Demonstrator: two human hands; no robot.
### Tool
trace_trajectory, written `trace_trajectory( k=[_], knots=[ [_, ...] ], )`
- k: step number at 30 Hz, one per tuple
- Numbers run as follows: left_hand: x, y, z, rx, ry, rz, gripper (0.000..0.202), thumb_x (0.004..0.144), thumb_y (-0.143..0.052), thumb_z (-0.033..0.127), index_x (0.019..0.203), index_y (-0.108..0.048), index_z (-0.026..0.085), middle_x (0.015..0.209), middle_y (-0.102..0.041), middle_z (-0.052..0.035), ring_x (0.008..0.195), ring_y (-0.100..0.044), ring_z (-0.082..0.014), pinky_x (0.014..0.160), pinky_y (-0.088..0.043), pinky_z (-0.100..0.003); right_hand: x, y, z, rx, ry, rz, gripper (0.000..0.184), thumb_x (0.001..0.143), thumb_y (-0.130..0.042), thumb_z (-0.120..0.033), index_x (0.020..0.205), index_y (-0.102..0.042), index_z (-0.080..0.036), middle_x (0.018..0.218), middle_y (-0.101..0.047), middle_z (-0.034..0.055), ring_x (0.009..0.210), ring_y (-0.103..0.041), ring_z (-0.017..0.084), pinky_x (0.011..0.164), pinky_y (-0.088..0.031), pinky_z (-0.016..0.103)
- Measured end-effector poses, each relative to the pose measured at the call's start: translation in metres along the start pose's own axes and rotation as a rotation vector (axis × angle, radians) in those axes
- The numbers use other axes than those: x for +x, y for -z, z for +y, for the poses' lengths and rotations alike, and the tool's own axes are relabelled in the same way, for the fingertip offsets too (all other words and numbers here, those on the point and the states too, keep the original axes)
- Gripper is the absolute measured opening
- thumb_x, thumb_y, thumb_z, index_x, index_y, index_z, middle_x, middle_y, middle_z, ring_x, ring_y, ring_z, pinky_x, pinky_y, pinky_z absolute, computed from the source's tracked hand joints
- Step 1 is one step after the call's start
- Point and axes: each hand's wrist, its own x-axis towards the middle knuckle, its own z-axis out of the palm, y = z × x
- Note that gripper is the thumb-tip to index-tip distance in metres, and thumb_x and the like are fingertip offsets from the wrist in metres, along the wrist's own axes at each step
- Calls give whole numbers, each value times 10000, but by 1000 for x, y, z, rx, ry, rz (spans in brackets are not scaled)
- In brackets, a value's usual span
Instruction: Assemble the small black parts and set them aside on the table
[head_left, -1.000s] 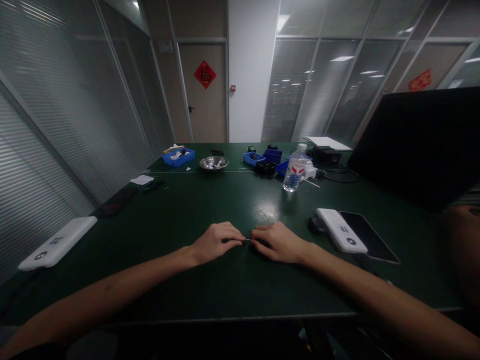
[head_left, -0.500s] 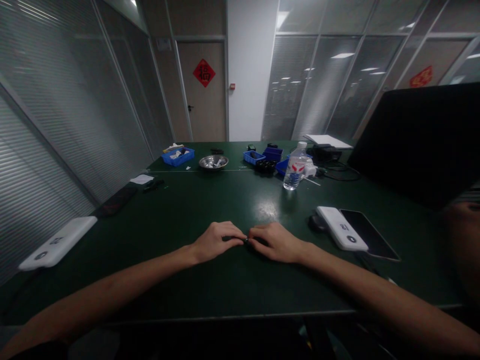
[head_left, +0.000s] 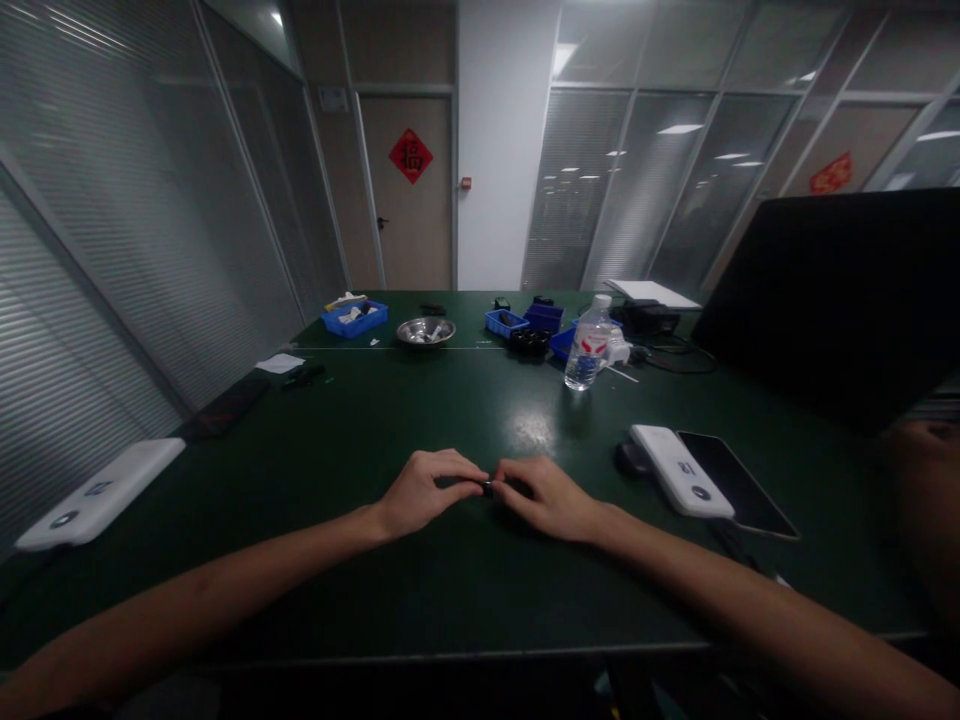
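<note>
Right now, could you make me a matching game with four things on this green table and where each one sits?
Things: 1 water bottle; 2 metal bowl; 3 small dark piece; 4 dark phone.
Places: A pinched between left hand and right hand; B beside the right-side white device; C far end, right of the leftmost blue bin; D standing upright, right of centre.
Pairs: 1-D; 2-C; 3-A; 4-B.

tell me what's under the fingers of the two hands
A small dark piece with a shiny end shows between the left hand and right hand, on the green table; the fingers cover the rest.
</note>
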Motion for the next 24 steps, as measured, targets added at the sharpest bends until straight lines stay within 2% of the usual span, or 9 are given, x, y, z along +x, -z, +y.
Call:
trace_trajectory(
  k=[5,12,19,24],
  knots=[
    [2,-1,-3,85,-4,-82,236,936,-687,240,1159,-765,251,1120,-753,-49,1026,-681,-195,936,-536,-345,1,9,0,-168,33,-38,215,1021,-482,-296,1035,-662,-177,892,-678,39,741,-606,143,687,-411,251],
    [3,1,-5,70,48,-138,311,957,-651,245,1260,-714,263,1216,-721,-54,1036,-670,-196,872,-542,-330,3,12,3,-194,18,-50,217,1028,-468,-286,1024,-653,-175,896,-680,41,744,-609,142,690,-411,249],
    [5,-1,0,142,21,-124,343,969,-628,265,1307,-684,295,1260,-709,-45,1151,-606,-222,995,-501,-397,3,11,6,-242,-20,-33,210,1026,-482,-299,1022,-657,-183,893,-688,40,731,-611,146,677,-394,257],
    [6,-3,-3,247,-22,-138,376,1013,-549,297,1381,-626,285,1394,-634,-63,1259,-530,-246,1071,-446,-460,4,9,13,-306,-49,-22,237,1035,-468,-327,1055,-660,-189,910,-691,51,761,-619,158,683,-383,261]
  ],
)
